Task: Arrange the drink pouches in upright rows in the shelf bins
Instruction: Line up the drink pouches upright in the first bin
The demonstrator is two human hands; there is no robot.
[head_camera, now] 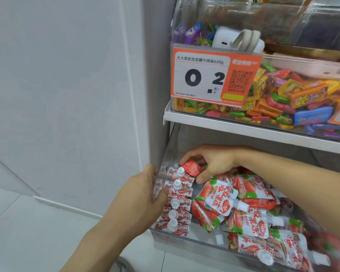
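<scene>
A clear lower shelf bin (185,239) holds red-and-white strawberry drink pouches with white caps. Along its left wall several pouches stand upright in a row (178,205). To the right, more pouches lie in a loose pile (249,211). My right hand (212,161) reaches in from the right and pinches one red pouch (191,167) at the far end of the row. My left hand (143,195) grips the bin's left wall, fingers outside it, thumb inside by the caps.
Above, a white shelf (243,127) carries a clear bin of mixed wrapped candy (294,99) with an orange price tag (210,75). A white device (238,39) lies on top of that bin. A pale wall panel and tiled floor are at left.
</scene>
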